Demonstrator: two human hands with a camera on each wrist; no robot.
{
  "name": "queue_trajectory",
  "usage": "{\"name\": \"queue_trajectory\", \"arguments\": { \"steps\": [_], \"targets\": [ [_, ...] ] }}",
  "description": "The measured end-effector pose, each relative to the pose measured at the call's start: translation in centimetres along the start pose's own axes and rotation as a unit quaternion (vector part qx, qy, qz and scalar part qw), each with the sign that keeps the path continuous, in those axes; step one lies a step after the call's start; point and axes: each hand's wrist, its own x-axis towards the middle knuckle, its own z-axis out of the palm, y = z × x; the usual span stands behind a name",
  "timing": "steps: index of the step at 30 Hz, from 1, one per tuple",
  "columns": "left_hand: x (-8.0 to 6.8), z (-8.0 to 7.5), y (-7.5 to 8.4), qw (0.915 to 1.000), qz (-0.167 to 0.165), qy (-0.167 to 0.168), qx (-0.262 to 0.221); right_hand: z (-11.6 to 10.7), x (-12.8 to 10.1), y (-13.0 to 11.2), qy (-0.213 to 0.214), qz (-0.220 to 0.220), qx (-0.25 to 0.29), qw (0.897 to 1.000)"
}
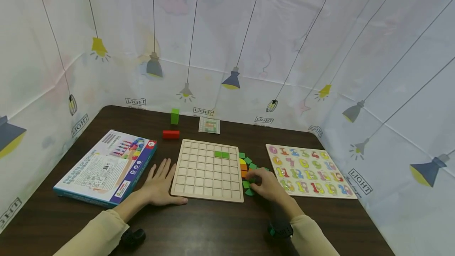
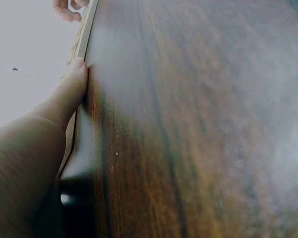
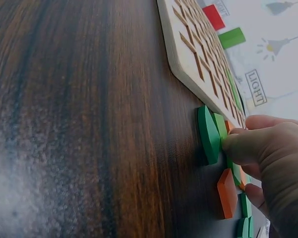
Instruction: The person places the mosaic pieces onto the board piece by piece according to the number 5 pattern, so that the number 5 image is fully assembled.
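My left hand (image 1: 160,185) lies with fingers spread on the dark table, left of a wooden grid board (image 1: 206,173). Its thumb (image 2: 72,84) touches the board's near edge. Two green squares (image 1: 222,155) sit in the board's upper right cells. Right of the board, my right hand (image 1: 267,185) reaches down into a loose heap of coloured pieces, its fingers bent. There, green pieces (image 3: 208,135), orange pieces (image 3: 227,193) and a yellow piece (image 1: 242,161) lie close around the fingertips. Whether a piece is pinched is hidden by the fingers.
A boxed toy (image 1: 106,167) lies at the left. Behind the board are a red block (image 1: 171,134), an upright green block (image 1: 175,116) and a small pattern card (image 1: 209,125). A number puzzle board (image 1: 309,171) lies to the right. White printed curtains enclose the table.
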Motion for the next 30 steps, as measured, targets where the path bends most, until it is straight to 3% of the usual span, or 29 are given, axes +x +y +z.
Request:
{"name": "queue_trajectory", "arguments": {
  "steps": [12,18,21,26,30],
  "targets": [
    [0.16,0.58,-0.72,1.0000,-0.005,0.007,0.005,0.01,0.10,-0.12,-0.017,0.000,0.004,1.000],
    [0.10,0.52,-0.68,0.9999,-0.005,0.006,0.008,0.32,0.24,-0.10,-0.008,-0.022,-0.002,1.000],
    [0.08,0.47,-0.59,1.0000,-0.003,0.006,0.007,0.23,0.21,-0.13,-0.004,-0.004,0.005,1.000],
    [0.10,0.29,-0.38,1.0000,-0.001,0.004,0.006,0.09,0.25,-0.31,0.028,0.036,0.037,0.998],
    [0.19,0.01,-0.12,1.0000,-0.003,-0.004,0.004,0.47,0.88,-0.34,0.055,0.017,0.054,0.997]
  ]
}}
